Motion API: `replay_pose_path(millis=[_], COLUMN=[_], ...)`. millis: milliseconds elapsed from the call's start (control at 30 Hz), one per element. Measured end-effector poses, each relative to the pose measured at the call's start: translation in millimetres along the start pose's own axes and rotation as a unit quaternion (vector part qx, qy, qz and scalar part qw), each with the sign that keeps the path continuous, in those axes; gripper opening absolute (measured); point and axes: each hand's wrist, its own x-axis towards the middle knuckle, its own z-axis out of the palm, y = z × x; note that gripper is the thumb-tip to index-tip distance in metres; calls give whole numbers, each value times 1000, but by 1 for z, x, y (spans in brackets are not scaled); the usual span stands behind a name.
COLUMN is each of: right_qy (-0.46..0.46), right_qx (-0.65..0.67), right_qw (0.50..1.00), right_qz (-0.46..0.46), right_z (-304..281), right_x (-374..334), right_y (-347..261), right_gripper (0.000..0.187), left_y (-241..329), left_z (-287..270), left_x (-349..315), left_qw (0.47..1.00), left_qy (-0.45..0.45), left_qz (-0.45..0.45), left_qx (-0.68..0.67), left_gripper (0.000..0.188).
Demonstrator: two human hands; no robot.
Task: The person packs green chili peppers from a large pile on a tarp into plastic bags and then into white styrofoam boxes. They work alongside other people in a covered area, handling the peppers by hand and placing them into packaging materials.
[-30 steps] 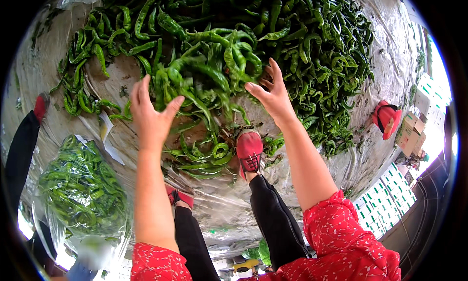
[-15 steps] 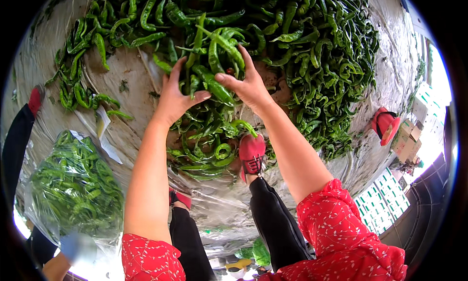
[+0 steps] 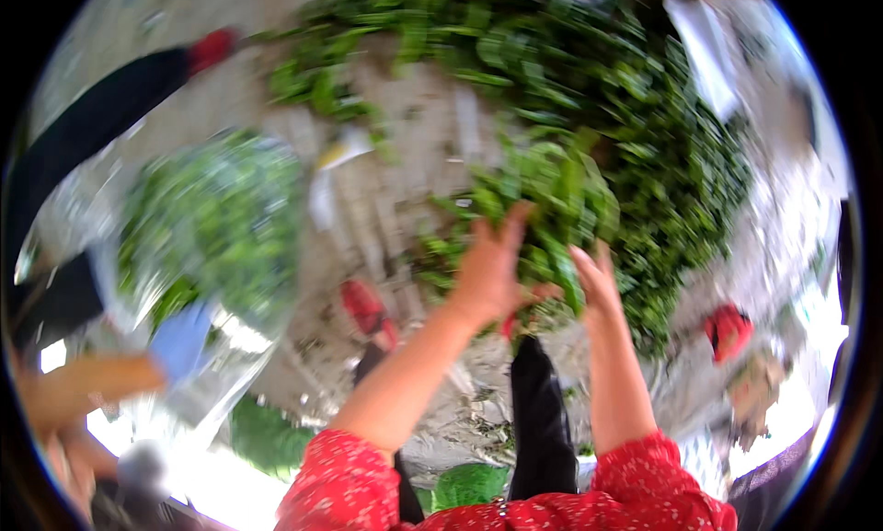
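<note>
Between my two hands is a bunch of long green chili peppers (image 3: 556, 186), blurred by motion. My left hand (image 3: 492, 269) grips the bunch from its left side, fingers up along it and thumb toward the middle. On the other side my right hand (image 3: 596, 281) presses in with its fingers curved around the peppers. A large heap of green chili peppers (image 3: 671, 172) spreads behind and to the right of the bunch. Some lower peppers lie close beside my left hand.
A clear plastic bag (image 3: 294, 241) full of green peppers stands at the left. A co-worker's blue-gloved hand (image 3: 184, 342) touches it. My red shoe (image 3: 366, 308) is on the ground sheet (image 3: 418, 117). Another red shoe (image 3: 728, 332) lies right; someone's dark-trousered leg (image 3: 110, 103) reaches in at far left.
The view has swung, so the heap and bag appear farther right. My hands still hold peppers between them, now nearer my body. The co-worker's gloved hand shows more fully at the bag.
</note>
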Motion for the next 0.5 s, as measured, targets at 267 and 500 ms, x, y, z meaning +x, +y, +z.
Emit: replay_pose_path(millis=[267, 500], right_qy=[-113, -351], right_qx=[-21, -15], right_qw=[992, 934], right_qz=[-49, -65], right_z=[75, 198], right_x=[-159, -298], right_y=[3, 29], right_gripper=[92, 104], left_y=[58, 71], left_z=[-120, -219], left_x=[-182, -357], left_qw=[995, 978], left_qy=[95, 189], left_qz=[-20, -83], left_qx=[-38, 24], left_gripper=[104, 107])
